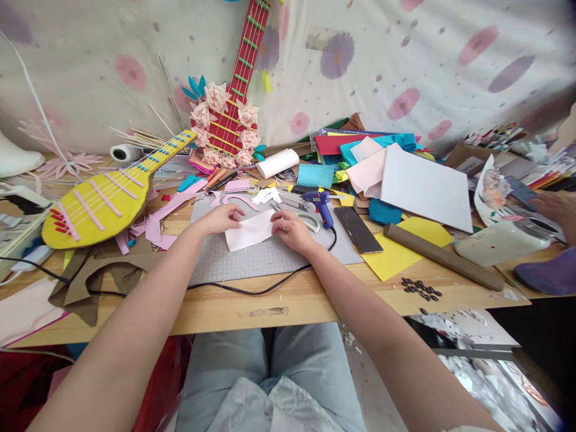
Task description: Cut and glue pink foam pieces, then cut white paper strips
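My left hand (224, 218) pinches the upper left corner of a pale pink, nearly white sheet (250, 233), with the fingers curled. At the sheet's right end, the fingers and thumb of my right hand (290, 230) close on its edge. The sheet lies slantwise over a grey cutting mat (216, 264). Scissors with pale handles (312, 224) lie just beyond my right hand, partly covered by it. A blue glue gun (321, 207) rests to the right of them, its black cord looping along the mat's front. Small white cut pieces (266, 195) lie behind the sheet.
A yellow paper lute (105, 204) leans at left, a red flowered guitar (220, 129) behind. Right of the mat are a phone (357, 229), yellow sheet (396, 246), brown tube (443, 256), black beads (422, 289) and white jar (504, 241). Another person's hand (555, 207) shows far right.
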### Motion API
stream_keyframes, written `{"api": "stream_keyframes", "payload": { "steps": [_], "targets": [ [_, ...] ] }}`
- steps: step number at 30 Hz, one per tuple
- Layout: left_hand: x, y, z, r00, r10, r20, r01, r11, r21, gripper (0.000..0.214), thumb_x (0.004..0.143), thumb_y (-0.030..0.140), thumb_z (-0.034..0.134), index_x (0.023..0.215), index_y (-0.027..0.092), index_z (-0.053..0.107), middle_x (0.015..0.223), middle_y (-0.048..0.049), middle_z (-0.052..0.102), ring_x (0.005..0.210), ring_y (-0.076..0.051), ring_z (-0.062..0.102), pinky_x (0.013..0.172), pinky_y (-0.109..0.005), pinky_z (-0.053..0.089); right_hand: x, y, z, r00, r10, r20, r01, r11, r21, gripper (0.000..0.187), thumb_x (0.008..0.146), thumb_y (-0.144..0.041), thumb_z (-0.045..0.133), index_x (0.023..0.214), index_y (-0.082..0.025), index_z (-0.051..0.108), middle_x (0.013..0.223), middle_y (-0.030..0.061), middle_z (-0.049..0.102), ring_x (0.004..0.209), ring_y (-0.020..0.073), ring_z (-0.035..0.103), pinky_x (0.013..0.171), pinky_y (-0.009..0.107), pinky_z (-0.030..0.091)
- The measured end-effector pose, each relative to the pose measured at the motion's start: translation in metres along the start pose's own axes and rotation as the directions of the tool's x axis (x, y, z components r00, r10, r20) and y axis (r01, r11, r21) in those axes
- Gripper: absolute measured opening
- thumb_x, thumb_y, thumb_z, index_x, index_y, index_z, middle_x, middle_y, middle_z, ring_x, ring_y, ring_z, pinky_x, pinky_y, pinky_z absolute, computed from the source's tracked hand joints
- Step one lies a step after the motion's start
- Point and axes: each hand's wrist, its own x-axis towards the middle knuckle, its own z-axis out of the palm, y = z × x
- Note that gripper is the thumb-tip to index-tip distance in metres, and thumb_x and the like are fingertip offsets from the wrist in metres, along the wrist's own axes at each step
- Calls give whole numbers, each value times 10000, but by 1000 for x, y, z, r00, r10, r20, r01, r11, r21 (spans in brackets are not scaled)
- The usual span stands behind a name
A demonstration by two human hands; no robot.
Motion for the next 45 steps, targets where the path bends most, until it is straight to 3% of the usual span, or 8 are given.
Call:
{"api": "stream_keyframes", "payload": {
  "steps": [9, 16, 22, 27, 30, 36, 40, 45],
  "targets": [
    [-11, 13, -7, 997, 64, -36, -63, 997, 42, 324, 573, 245, 597, 886, 169, 563, 753, -10, 551, 715, -169, 540, 618, -283, 411, -2, 1, -2, 996, 77, 45, -80, 995, 67, 451, 665, -41, 399, 1075, -188, 518, 1142, 80, 474, 907, 151, 503, 811, 304, 420],
    [-22, 14, -1, 989, 40, -142, -54, 994, -97, 388, 622, 231, 542, 1003, 197, 481, 797, 6, 504, 685, -135, 506, 599, -252, 393, 0, 6, 4, 948, 288, -134, -252, 939, 235, 414, 633, -38, 369, 1009, -173, 479, 1083, 82, 472, 897, 134, 514, 740, 267, 453],
    [-29, 9, 13, 978, 55, -202, -103, 967, -232, 344, 655, 261, 527, 988, 226, 446, 843, 3, 497, 676, -125, 501, 583, -239, 389, 6, -6, 6, 838, 546, 5, -416, 633, 652, 396, 683, -170, 514, 1054, -201, 379, 1194, 97, 413, 920, 140, 576, 801, 336, 485],
    [-28, 12, 28, 963, 67, -260, -157, 926, -343, 338, 653, 281, 538, 966, 229, 420, 882, -6, 532, 713, -140, 525, 600, -254, 408, 12, -30, 9, 805, 492, 332, -514, 298, 805, 609, 670, -282, 613, 1185, -247, 290, 1255, 109, 347, 883, 141, 585, 759, 362, 525],
    [-28, 19, 36, 956, 57, -289, -191, 867, -461, 342, 646, 264, 544, 952, 227, 397, 868, -4, 543, 704, -138, 535, 605, -262, 424, 19, -35, 16, 763, 547, 344, -523, 211, 826, 588, 686, -246, 567, 1198, -233, 278, 1264, 122, 338, 907, 153, 578, 723, 341, 532],
    [-34, 17, 36, 965, 145, -221, -237, 845, -480, 392, 625, 176, 467, 1010, 210, 402, 951, -52, 537, 886, -185, 557, 707, -329, 476, 37, -21, 19, 748, 634, 198, -511, 360, 780, 594, 617, -109, 456, 1187, -208, 321, 1251, 111, 411, 960, 169, 547, 729, 311, 503],
    [-34, 5, 32, 863, 282, -420, -297, 954, 31, 548, 617, 139, 524, 1146, 233, 417, 1170, -97, 422, 1113, -235, 441, 824, -385, 455, 45, -22, 5, 860, 437, 264, -456, 425, 782, 605, 576, -98, 419, 1168, -209, 360, 1180, 72, 478, 873, 155, 558, 697, 291, 498],
    [-37, 3, 28, 740, 551, -385, -251, 757, 603, 305, 664, 110, 527, 946, 219, 569, 1143, -80, 468, 1149, -242, 404, 971, -409, 332, 59, -22, -4, 894, 168, 416, -419, 645, 639, 637, 556, -85, 404, 1178, -217, 373, 1109, 41, 513, 802, 141, 539, 672, 282, 486]
  ]
}}
